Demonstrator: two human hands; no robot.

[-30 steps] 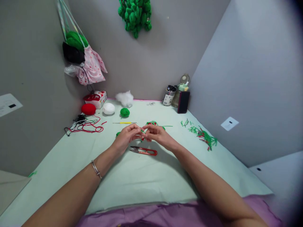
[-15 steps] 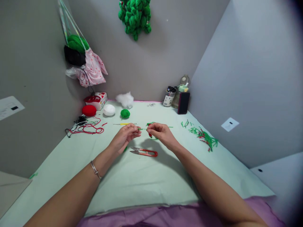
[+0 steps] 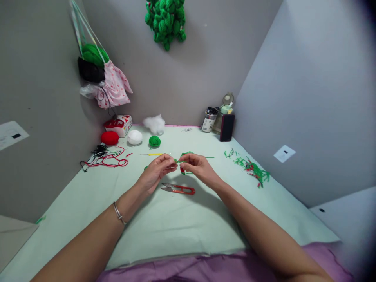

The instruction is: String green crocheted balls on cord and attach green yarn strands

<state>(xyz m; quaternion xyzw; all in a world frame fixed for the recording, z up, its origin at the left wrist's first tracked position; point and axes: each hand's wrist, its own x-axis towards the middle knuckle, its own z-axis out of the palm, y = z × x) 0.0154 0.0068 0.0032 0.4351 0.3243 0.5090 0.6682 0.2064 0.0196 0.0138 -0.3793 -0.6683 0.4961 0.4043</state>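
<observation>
My left hand (image 3: 158, 171) pinches a small piece of green yarn work (image 3: 175, 161) between thumb and fingertips. Facing it, my right hand (image 3: 198, 168) has its thumb and forefinger curled at the same piece, seemingly on its green yarn; the tips are too small to make out fully. Below my right fingers lies a small red and green piece (image 3: 182, 171), partly covered by the hand. Orange-handled thread snips (image 3: 179, 189) rest on the table just in front of both hands. A yellow crochet hook (image 3: 154, 154) lies behind my left hand.
Along the back stand a red yarn ball (image 3: 110, 138), a white ball (image 3: 135, 137), a green ball (image 3: 154, 141) and white stuffing (image 3: 154, 124). A dark phone-like slab (image 3: 227, 128) leans by a tin of pens (image 3: 209, 119). Yarn scraps (image 3: 253, 169) lie right.
My hands have come closer together, and the taut green strand between them has given way to a small green piece at the left fingertips. The view has shifted slightly.
</observation>
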